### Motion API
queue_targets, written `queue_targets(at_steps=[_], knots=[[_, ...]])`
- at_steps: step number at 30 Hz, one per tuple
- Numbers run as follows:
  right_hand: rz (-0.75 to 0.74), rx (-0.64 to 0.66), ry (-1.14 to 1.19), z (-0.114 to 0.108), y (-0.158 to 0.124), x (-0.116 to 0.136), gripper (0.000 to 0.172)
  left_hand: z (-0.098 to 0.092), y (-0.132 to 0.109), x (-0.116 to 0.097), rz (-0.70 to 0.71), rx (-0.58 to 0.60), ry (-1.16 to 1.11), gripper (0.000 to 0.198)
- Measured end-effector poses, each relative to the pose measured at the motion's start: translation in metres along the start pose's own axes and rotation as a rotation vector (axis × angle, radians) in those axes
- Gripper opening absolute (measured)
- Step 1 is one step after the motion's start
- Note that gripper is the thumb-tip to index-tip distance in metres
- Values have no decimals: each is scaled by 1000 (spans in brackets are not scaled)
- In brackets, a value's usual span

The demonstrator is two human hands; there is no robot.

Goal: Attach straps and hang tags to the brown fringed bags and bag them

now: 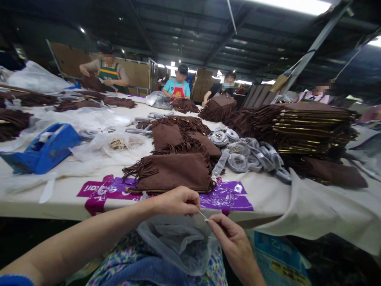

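My left hand (178,201) is closed in a pinch near the table's front edge, and one end of a thin white strip (203,215) comes out of its fingers. The strip's other end is pinched between the thumb and fingers of my right hand (233,236), lower and to the right. What the strip is made of, I cannot make out. Under both hands a clear plastic bag (190,258) rests on my lap. Just beyond my left hand, a brown fringed suede-like pouch (175,171) lies on purple printed plastic (226,198).
A blue tape dispenser (52,147) stands at the left. Bundled grey straps (238,163) in plastic lie right of the pouch. Brown pouches with gold zippers (312,127) are stacked at the right. Several people work across the table. White cloth (321,210) hangs over the front edge.
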State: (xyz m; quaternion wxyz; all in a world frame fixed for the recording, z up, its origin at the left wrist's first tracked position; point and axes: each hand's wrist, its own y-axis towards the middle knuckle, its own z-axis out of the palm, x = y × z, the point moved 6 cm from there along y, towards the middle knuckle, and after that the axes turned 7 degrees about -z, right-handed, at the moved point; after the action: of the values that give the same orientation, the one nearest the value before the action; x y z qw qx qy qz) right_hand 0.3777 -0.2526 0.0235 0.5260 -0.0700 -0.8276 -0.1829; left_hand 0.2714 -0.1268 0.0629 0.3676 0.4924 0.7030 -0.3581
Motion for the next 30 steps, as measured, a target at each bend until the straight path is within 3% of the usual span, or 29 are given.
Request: queue_targets(at_steps=[2,6,9,12,16,22,27,30], knots=[[39,-35,26,-5,0,-4,35,-10,0,-3,52,-97,196,11],[69,-38,12,-12,4,-9,39,-27,-2,-4,131,-333,805,6],[5,-30,-53,-17,10,-8,36,-30,4,11,82,-326,1022,10],[-126,-8,-169,-21,19,0,31,-37,12,24,43,-300,1039,14],[-255,48,-269,-21,29,5,27,-57,20,21,-10,-352,930,18],[-300,-65,-478,-43,55,-8,24,-82,19,13,-79,-389,809,13],[-369,235,-588,-32,87,-14,20,-103,8,17,-39,-430,676,17],[-435,345,-612,-23,97,-10,19,-111,-1,19,-33,-413,674,19]])
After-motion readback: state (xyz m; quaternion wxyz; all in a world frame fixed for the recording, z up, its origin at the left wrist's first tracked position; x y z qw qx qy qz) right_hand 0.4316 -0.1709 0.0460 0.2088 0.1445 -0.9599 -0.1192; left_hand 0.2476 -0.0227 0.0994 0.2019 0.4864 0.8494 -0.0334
